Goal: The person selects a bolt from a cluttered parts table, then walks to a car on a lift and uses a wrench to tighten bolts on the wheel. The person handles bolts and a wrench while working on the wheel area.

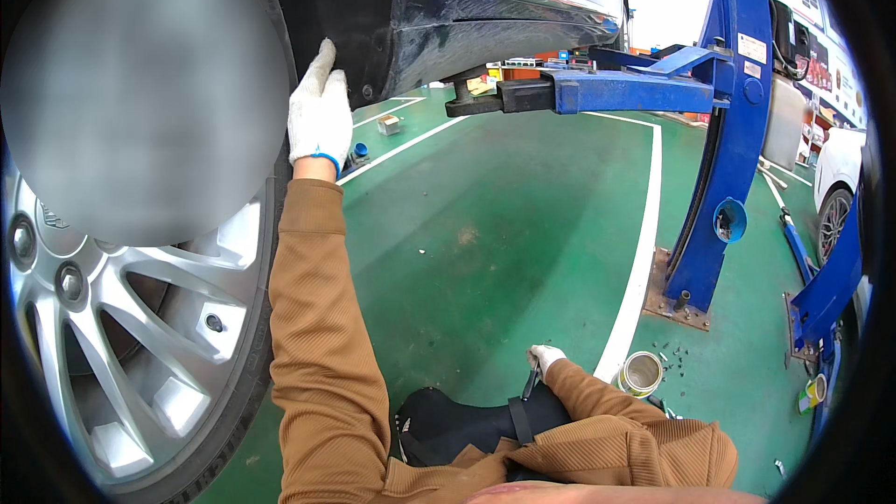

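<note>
My left hand (320, 119), in a white knitted glove with a blue cuff edge, reaches up to the black wheel-arch liner (350, 28) of a raised dark car (523, 9). Its fingers are stretched and rest against the liner. Lower down, by my black-clad leg, my gloved right hand (545, 357) is closed around a slim dark tool (531, 384); the tool's kind does not show. Close to my left forearm stands a silver multi-spoke wheel (159, 271) with its tyre. A round grey blur hides the wheel's upper part.
A blue lift post (719, 149) with its arm (635, 91) under the car stands at the right. An open tin can (640, 374) sits near scattered small dark bits. A small box (388, 124) lies on the green floor (485, 243). Farther right is a white car (840, 168).
</note>
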The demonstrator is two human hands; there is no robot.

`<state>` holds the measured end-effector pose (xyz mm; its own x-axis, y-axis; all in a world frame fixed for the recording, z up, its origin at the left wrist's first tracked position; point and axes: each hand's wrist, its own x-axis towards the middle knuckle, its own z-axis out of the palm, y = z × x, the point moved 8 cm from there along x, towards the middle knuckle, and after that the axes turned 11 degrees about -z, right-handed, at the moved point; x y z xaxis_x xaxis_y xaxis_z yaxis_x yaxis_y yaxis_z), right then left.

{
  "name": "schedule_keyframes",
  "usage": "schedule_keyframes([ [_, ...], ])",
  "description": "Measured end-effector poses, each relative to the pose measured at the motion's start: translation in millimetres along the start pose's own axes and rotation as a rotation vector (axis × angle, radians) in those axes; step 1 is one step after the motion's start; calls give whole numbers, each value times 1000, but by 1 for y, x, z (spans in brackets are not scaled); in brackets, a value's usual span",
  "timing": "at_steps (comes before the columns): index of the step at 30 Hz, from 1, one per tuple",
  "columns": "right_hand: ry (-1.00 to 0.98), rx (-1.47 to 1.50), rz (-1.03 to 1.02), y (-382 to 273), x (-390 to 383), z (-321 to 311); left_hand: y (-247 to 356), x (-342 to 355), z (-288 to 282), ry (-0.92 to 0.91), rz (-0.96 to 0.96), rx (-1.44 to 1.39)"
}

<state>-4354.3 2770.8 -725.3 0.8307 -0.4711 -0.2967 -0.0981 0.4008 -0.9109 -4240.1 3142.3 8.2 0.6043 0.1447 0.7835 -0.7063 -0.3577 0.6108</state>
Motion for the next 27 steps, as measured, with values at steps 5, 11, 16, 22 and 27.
schedule_keyframes([
  [5,-81,-83,17,2,-1,8,-6,1,-5,56,42,-25],
  [11,-61,-28,-26,4,3,2,-12,-3,0,-22,-180,-185],
  [16,7,24,-31,3,0,4,-6,-5,1,-8,-173,-172],
  [22,-75,-24,-38,3,5,-6,-13,-23,2,51,-89,-137],
  [27,-45,46,-6,4,-9,7,-32,-47,13,109,-28,-153],
])
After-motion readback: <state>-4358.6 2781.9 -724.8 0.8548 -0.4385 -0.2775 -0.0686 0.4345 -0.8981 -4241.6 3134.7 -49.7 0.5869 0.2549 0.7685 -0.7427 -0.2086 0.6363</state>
